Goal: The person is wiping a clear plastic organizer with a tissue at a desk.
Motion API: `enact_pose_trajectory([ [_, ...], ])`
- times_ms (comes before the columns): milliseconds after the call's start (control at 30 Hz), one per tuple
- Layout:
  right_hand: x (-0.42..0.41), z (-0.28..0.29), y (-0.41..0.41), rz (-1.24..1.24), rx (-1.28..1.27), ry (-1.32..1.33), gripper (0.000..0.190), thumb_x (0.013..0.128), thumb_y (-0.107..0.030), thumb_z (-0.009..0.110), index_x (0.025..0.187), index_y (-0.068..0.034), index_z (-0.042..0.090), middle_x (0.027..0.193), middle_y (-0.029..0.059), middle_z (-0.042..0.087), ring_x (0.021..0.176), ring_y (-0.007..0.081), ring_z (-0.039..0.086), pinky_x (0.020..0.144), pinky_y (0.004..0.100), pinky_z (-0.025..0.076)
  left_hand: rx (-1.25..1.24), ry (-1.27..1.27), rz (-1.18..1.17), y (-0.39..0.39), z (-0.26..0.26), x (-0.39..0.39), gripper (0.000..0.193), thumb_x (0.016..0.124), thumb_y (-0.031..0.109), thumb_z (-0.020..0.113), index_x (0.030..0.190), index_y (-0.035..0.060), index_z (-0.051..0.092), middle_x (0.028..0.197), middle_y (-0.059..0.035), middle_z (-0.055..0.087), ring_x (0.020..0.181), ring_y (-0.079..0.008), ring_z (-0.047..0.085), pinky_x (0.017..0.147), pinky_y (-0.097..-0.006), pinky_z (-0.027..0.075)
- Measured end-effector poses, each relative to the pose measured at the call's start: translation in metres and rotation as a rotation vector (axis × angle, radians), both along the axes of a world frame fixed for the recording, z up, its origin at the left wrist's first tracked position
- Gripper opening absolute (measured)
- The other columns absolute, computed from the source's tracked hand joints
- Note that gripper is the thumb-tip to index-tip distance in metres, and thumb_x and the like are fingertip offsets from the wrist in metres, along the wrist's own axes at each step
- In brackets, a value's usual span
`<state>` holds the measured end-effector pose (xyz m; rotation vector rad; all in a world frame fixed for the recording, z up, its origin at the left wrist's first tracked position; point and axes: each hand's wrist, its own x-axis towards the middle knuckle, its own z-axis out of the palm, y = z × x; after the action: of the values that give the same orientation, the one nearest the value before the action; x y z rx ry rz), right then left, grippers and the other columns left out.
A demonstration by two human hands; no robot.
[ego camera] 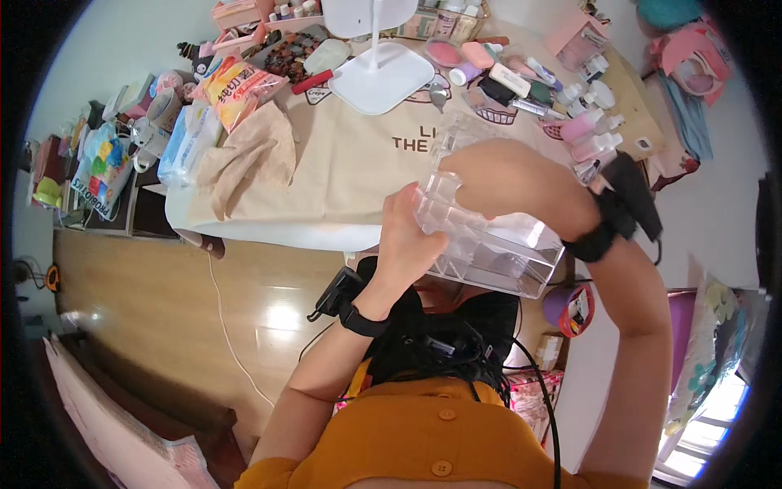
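Note:
A clear plastic cosmetics organizer [495,269] with several compartments is tilted at the table's front edge, partly over my lap. My left hand [406,238] grips its left side, thumb over the near wall. Across the organizer's upper part lies my right hand [507,177], bent at the wrist. Its fingers are mostly hidden behind the hand and the clear walls, so whether they hold anything cannot be told. On the table to the left, a crumpled tan cloth [253,156] lies in front of an orange-and-pink snack-like bag [241,88].
A white stand [382,76] stands mid-table on a printed beige tablecloth [342,159]. A spoon [438,96] lies beside it. Bottles [580,125] and cosmetics crowd the right side. A tissue pack [189,143] and mugs [149,137] sit left. A purple bin [559,305] stands below right.

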<state>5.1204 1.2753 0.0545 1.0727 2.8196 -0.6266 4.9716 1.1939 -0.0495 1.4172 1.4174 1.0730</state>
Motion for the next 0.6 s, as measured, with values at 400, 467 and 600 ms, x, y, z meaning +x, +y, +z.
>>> enact_pose_trajectory([
  [400, -0.031, 0.007, 0.004, -0.301, -0.199, -0.319, 0.025, 0.076, -0.013, 0.044, 0.086, 0.000, 0.064, 0.054, 0.0109, 0.060, 0.060, 0.0276, 0.061, 0.064, 0.0408, 0.049, -0.090, -0.024, -0.006, 0.002, 0.002, -0.002, 0.069, 0.061, 0.006, 0.062, 0.124, -0.0083, 0.037, 0.117, -0.0241, 0.041, 0.111, -0.0363, 0.044, 0.095, -0.0379, 0.038],
  [467, -0.014, -0.020, -0.003, -0.110, 0.488, -0.143, 0.025, 0.076, -0.013, 0.044, 0.083, -0.002, 0.065, 0.051, 0.0086, 0.059, 0.059, 0.0262, 0.061, 0.063, 0.0396, 0.049, -0.085, -0.038, -0.008, 0.001, 0.005, -0.001, 0.069, 0.061, 0.006, 0.062, 0.124, -0.0081, 0.037, 0.117, -0.0241, 0.041, 0.110, -0.0363, 0.044, 0.095, -0.0382, 0.038],
  [600, -0.030, 0.005, 0.006, -0.212, 0.103, -0.361, 0.024, 0.077, -0.014, 0.045, 0.084, -0.005, 0.066, 0.052, 0.0070, 0.060, 0.057, 0.0240, 0.061, 0.060, 0.0377, 0.049, -0.036, -0.002, 0.001, 0.000, 0.003, 0.000, 0.069, 0.060, 0.005, 0.061, 0.123, -0.0079, 0.037, 0.117, -0.0240, 0.041, 0.109, -0.0361, 0.044, 0.094, -0.0389, 0.038],
])
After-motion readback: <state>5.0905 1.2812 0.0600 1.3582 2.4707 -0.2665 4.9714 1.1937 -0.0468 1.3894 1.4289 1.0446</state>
